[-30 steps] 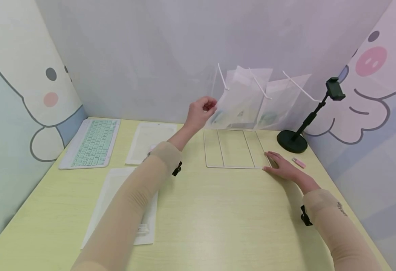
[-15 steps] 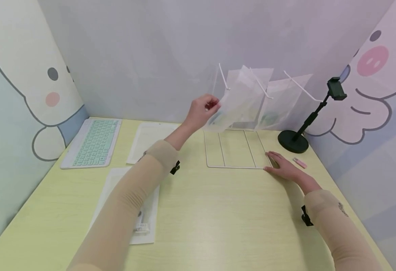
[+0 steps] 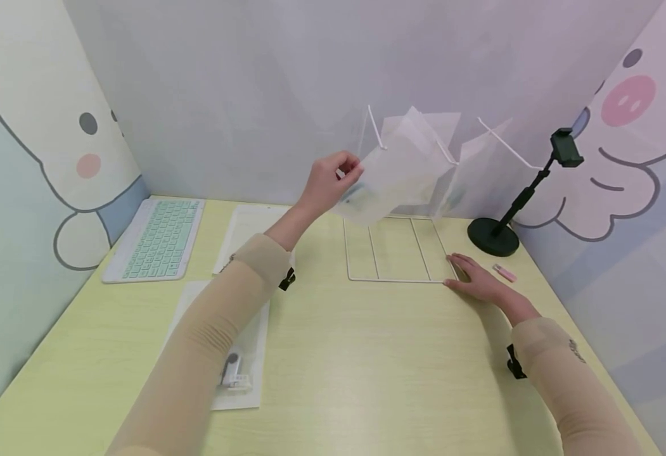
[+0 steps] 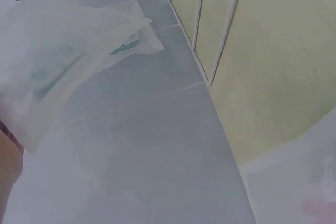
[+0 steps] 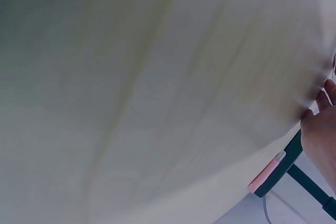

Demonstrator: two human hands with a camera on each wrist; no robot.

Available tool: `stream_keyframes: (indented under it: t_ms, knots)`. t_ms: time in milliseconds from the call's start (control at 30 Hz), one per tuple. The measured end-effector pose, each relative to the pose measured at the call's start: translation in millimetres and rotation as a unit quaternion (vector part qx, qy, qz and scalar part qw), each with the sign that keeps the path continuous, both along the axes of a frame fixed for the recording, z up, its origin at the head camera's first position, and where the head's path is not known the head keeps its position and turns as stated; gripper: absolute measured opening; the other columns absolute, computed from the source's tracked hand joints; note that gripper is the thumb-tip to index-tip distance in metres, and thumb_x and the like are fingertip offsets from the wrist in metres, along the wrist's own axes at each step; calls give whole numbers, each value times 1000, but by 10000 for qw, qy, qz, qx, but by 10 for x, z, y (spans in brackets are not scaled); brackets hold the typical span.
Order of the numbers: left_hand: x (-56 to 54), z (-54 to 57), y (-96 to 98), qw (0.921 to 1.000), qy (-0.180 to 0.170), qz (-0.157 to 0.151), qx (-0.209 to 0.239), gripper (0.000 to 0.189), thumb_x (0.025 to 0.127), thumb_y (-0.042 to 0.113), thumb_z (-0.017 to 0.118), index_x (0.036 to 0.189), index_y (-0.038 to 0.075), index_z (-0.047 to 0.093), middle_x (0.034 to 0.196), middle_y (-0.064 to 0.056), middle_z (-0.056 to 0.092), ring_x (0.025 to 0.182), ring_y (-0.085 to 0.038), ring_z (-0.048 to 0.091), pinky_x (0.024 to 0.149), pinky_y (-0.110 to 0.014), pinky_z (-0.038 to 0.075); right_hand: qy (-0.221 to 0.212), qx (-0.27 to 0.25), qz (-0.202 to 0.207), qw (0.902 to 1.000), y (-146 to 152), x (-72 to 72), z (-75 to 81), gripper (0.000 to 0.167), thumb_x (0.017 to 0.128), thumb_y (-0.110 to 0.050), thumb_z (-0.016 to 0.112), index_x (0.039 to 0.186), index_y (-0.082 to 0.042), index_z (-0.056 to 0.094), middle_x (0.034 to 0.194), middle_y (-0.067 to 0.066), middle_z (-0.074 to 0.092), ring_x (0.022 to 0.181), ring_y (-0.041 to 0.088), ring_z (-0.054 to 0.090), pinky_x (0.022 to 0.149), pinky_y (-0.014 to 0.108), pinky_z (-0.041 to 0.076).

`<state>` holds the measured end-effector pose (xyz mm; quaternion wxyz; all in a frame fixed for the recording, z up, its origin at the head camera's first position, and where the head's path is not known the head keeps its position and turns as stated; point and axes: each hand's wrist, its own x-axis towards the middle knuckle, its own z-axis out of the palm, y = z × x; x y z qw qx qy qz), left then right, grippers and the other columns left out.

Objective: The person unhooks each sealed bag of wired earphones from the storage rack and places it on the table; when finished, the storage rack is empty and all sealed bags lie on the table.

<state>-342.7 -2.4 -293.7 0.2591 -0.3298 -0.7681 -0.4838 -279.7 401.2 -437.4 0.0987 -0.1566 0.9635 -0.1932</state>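
In the head view my left hand (image 3: 328, 180) pinches the left edge of a frosted translucent bag (image 3: 398, 168) with thumb and fingers. The bag hangs tilted among the prongs of a white wire rack (image 3: 395, 280). Something bluish shows faintly through it. Another frosted bag (image 3: 469, 168) hangs to its right, turned at an angle. My right hand (image 3: 475, 280) rests on the right front corner of the rack's base, fingers extended. The left wrist view shows the gripped bag (image 4: 58, 51) close up, with only part of the hand at the left edge.
A pale keyboard (image 3: 158, 240) lies at the back left. Two flat white bags lie beside it; the nearer bag (image 3: 253, 354) contains small items and is partly covered by my left sleeve. A black phone stand (image 3: 492, 237) and a pink USB stick (image 3: 504, 273) are at the right.
My left hand first shifts slightly right, then back left with the bag's edge, tilting the bag further. The bag on the right has swung narrower. My right hand stays put.
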Motion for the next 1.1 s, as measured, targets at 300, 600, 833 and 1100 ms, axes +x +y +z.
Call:
stream_keyframes:
  t_ms: [300, 600, 833, 1100]
  knots:
    - [23, 66, -56, 9992, 341, -60, -205, 14, 92, 15, 60, 88, 2, 64, 76, -6, 63, 68, -13, 58, 60, -21, 42, -38, 28, -18, 10000, -3, -6, -7, 78, 91, -43, 59, 147, -1, 25, 151, 29, 17, 137, 48, 15, 107, 64, 16]
    - [34, 129, -64, 9960, 765, -120, -446, 13, 92, 13, 61, 88, 1, 64, 78, -7, 64, 67, -14, 54, 63, -23, 43, -54, -23, -45, 10000, -8, -8, -1, 77, 91, -42, 59, 147, -1, 25, 151, 29, 16, 137, 48, 15, 107, 64, 16]
    - [76, 180, -92, 9960, 716, -412, -350, 14, 91, 13, 62, 97, 0, 59, 79, -8, 63, 65, -14, 53, 61, -21, 42, -20, -46, -22, 10000, -5, -11, -28, 77, 91, -42, 60, 147, -1, 26, 151, 28, 17, 138, 48, 15, 108, 63, 16]
    - [88, 179, -109, 9885, 1230, -664, -580, 13, 92, 6, 60, 95, 4, 72, 88, -7, 68, 67, -13, 52, 62, -21, 42, -18, -5, -24, 10000, -16, -7, -18, 77, 91, -42, 59, 147, -1, 25, 151, 29, 16, 137, 48, 15, 107, 64, 16]
